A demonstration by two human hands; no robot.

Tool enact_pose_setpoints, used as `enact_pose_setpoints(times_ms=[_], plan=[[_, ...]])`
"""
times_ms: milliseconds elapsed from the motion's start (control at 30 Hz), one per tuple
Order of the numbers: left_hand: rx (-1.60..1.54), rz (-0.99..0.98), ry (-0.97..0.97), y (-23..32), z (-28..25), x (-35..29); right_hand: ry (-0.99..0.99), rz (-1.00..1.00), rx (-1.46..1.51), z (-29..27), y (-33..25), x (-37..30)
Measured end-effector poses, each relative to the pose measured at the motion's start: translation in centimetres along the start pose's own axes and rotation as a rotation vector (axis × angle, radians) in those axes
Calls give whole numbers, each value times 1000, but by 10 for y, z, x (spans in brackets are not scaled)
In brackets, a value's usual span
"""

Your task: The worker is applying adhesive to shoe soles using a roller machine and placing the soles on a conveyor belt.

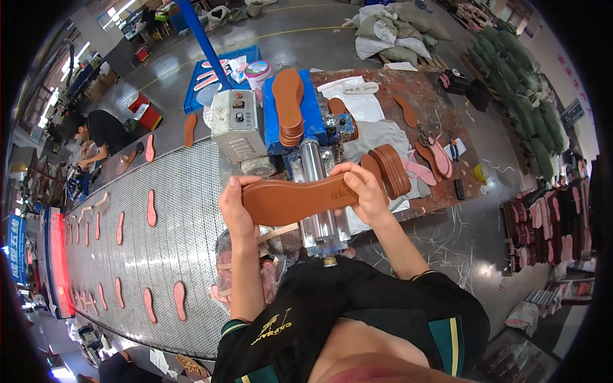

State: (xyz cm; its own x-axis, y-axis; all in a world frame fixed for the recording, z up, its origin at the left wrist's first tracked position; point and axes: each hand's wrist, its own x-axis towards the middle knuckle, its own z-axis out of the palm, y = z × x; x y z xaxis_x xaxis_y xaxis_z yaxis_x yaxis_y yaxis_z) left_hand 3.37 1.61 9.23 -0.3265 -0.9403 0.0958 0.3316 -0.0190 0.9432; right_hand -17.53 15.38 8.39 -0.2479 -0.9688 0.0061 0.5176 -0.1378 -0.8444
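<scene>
In front of my chest I hold brown shoe insoles level between my two hands; the layered edge suggests a stack, though I cannot tell how many. My left hand is closed around one end, thumb on top. The other end is gripped by my right hand, its thumb and fingers pressed on the surface near a small dark print. Just beyond my right hand leans another stack of brown insoles on the table. A further brown stack lies on a blue machine with a metal roller.
At the left, a mesh conveyor carries several pink insoles. A grey control box stands beside the machine. On the worktable lie scissors and loose insoles. A rack of insoles stands right. Another person works far left.
</scene>
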Motion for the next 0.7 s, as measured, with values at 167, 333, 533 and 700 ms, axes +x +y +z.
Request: enact_pose_setpoints(times_ms=[167, 333, 533, 700], plan=[[-364, -175, -61, -10, -9, -2, -85, 35, 220, -10, 20, -8], [-535, -360, -21, -22, -27, -4, -87, 115, 356, -5, 33, -8], [-307, -325, 0, 0, -29, -12, 93, -89, -73, 3, 21, -3], [36, -193, 154, -24, -36, -8, -390, 118, -186, 30, 0, -15]])
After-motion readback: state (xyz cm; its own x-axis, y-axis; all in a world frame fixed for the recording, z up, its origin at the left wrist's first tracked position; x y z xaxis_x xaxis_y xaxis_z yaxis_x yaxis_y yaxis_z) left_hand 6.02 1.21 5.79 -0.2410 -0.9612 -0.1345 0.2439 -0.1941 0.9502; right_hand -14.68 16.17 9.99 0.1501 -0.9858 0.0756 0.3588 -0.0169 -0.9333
